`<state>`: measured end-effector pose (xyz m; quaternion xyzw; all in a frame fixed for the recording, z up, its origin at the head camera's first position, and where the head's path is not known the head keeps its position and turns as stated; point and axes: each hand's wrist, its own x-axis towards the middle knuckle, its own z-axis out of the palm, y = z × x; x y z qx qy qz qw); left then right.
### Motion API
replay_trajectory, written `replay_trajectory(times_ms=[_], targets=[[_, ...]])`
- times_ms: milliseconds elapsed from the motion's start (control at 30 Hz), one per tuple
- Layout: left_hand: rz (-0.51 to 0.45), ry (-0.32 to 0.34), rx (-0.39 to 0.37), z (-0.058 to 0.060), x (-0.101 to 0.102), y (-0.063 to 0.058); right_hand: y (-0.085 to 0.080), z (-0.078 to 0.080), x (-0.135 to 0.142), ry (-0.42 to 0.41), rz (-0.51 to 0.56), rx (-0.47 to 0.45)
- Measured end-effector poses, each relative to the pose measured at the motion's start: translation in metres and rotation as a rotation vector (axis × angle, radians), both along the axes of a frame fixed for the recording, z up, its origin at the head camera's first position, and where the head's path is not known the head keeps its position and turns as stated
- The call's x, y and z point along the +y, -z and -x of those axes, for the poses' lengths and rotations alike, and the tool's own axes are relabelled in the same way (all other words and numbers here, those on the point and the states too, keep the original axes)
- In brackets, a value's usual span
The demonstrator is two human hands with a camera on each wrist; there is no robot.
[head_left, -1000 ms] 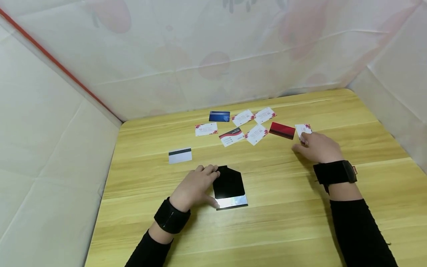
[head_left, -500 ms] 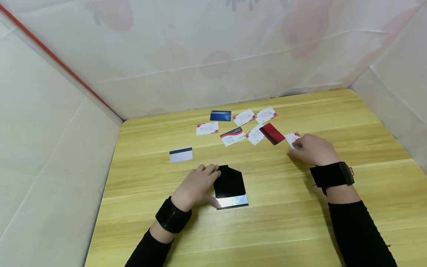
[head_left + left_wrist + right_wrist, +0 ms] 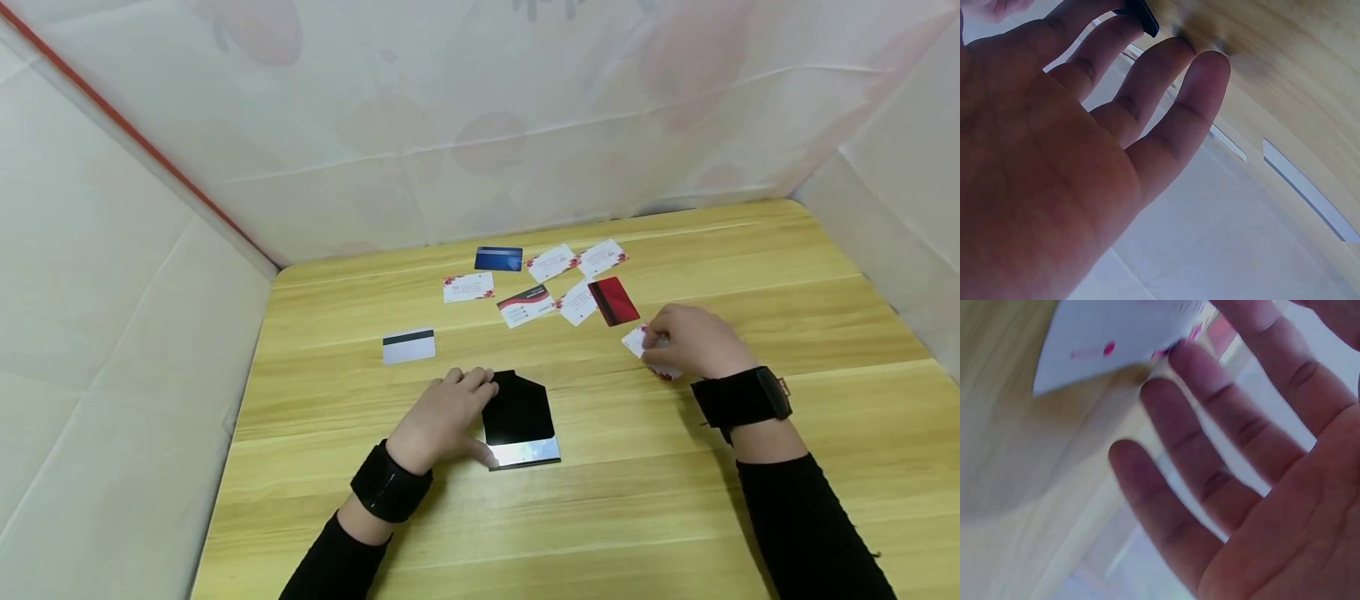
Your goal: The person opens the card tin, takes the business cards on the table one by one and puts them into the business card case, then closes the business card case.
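A business card [image 3: 636,339], white with pink floral corners, is pinched in my right hand [image 3: 699,340] to the right of the card group. In the right wrist view this business card [image 3: 1116,337] tilts up from the table, while the other fingers stretch out beside it. My left hand [image 3: 442,421] touches the left side of a black card holder [image 3: 517,408] with a silver band. Its thumb lies at the lower left corner, and fingertips rest at the upper left. In the left wrist view, a dark corner of the holder [image 3: 1138,14] shows past the loosely extended fingers.
A red card [image 3: 615,301] overlaps a floral white card [image 3: 577,303]. Several more cards, including a blue card [image 3: 498,259], lie farther back on the wooden table [image 3: 360,500]. A white card with a black stripe [image 3: 408,347] lies left. White fabric walls [image 3: 360,192] surround the table.
My right hand has drawn the floral card left and toward me, now pinching it. The red card has turned and slid left onto a white card. My left hand has stayed at the holder.
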<state>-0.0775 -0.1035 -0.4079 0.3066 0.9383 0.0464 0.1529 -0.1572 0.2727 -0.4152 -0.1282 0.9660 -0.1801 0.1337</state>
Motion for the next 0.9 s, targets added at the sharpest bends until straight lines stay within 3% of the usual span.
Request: replay_trajectory(times_ms=[233,400,767,900], targets=[[-0.008,0.005,0.012,0.000,0.001,0.000,0.010,-0.007,-0.037,-0.201,0.078,0.080],[-0.010,0.001,0.004,-0.002,0.001,0.001,0.013,-0.017,-0.060,-0.327,0.137,0.072],[-0.010,-0.004,0.005,-0.004,0.001,0.003,0.013,-0.029,-0.084,-0.438,0.233,0.122],[0.002,-0.004,0.005,-0.003,0.001,0.002,0.007,-0.026,-0.080,-0.368,0.222,0.177]])
